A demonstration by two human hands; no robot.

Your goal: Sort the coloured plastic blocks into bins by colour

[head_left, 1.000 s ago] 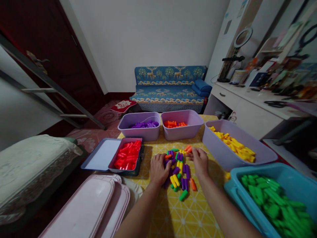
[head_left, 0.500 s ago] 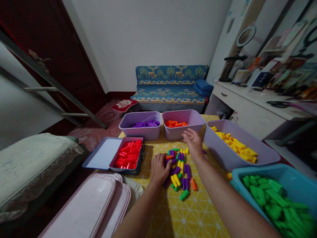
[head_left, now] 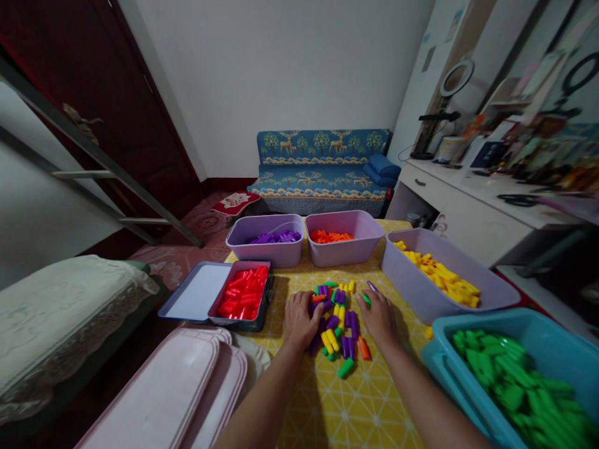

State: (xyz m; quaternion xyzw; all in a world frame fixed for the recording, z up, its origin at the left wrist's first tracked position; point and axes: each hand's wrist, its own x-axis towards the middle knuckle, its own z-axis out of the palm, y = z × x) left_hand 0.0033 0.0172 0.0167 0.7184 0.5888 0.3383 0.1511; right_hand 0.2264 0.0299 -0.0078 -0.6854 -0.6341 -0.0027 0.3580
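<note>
A loose pile of small plastic pieces in purple, yellow, green and orange lies on a yellow patterned tablecloth. My left hand rests palm down at the pile's left edge, its thumb against purple pieces near an orange piece. On the pile's right side, my right hand is low over the cloth with fingers apart. A green piece shows between its thumb and forefinger; whether they press on it is unclear. Just beyond the fingertips is a purple piece.
Behind the pile stand lilac bins of purple and orange pieces. Right are a lilac bin of yellow pieces and a teal tub of green ones. Left are an open case of red pieces and stacked pale lids.
My right hand has moved down from near the orange-piece bin to the cloth, around a green piece. My left hand has stayed beside the pile.
</note>
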